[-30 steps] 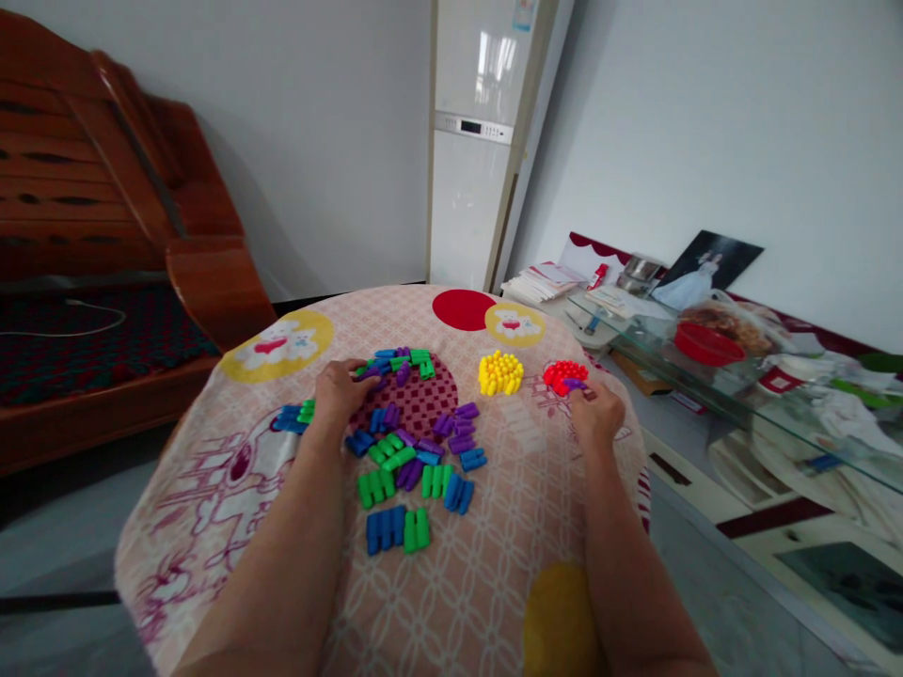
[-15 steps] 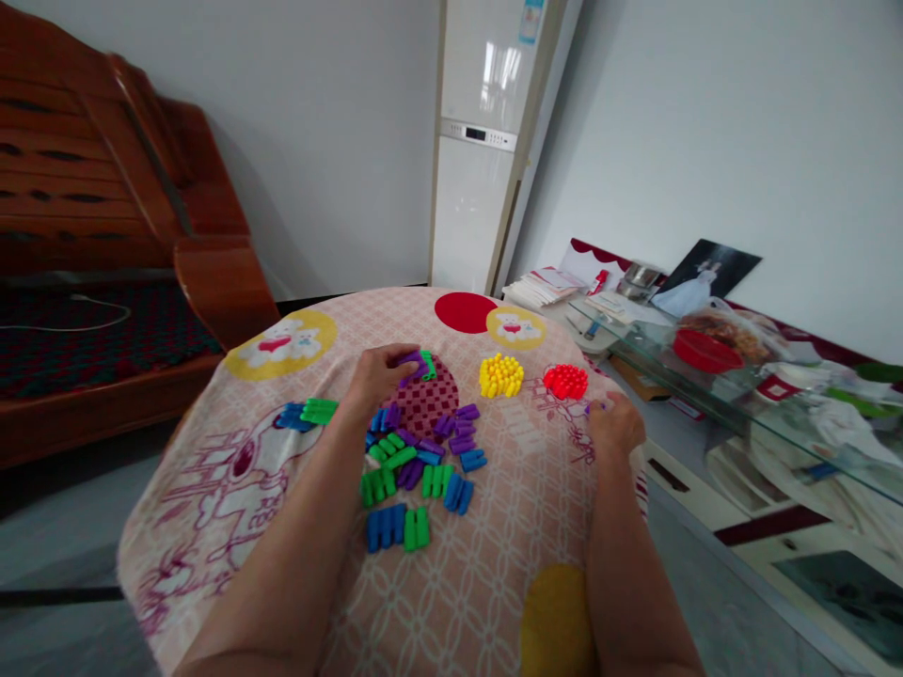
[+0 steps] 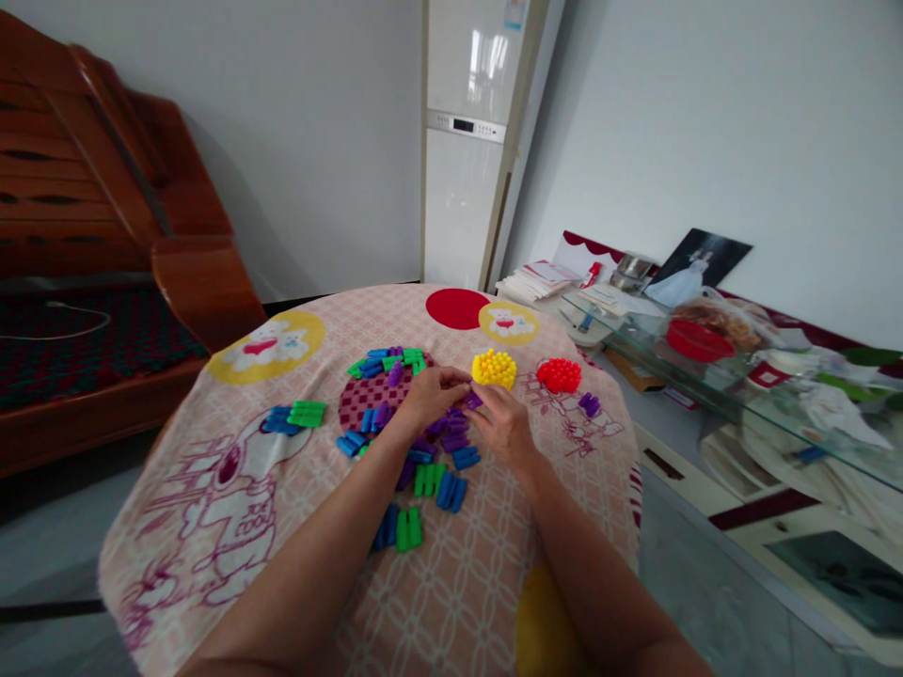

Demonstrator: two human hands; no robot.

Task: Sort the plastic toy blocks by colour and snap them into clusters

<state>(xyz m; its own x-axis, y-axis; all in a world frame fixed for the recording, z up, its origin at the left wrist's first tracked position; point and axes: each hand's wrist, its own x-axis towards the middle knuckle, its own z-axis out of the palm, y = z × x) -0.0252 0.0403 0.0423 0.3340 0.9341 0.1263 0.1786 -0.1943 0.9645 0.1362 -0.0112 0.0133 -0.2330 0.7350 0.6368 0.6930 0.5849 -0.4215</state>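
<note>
Over the middle of the table, my left hand (image 3: pixel 432 397) and my right hand (image 3: pixel 508 428) meet at their fingertips. A small purple plastic piece (image 3: pixel 473 400) shows between them, pinched by both; the fingers cover part of it. Just beyond lies a pile of yellow bead-like pieces (image 3: pixel 494 369), with a red pile (image 3: pixel 560 375) to its right. Purple tube-shaped pieces (image 3: pixel 453 440) lie below the hands, beside green pieces (image 3: pixel 429 480) and blue pieces (image 3: pixel 451 491). My left forearm hides some of them.
Another purple group (image 3: pixel 590 404) lies right of the red pile. Blue and green pieces (image 3: pixel 307 414) sit at the left, and a mixed cluster (image 3: pixel 387 363) farther back. The patterned tablecloth (image 3: pixel 480 583) covers the round table. A glass-topped stand (image 3: pixel 712 376) is at the right, a wooden sofa (image 3: pixel 190 282) at the left.
My right hand has moved left from beside the red pile, leaving purple pieces there. My left hand has moved right from the far cluster, and the two hands now meet.
</note>
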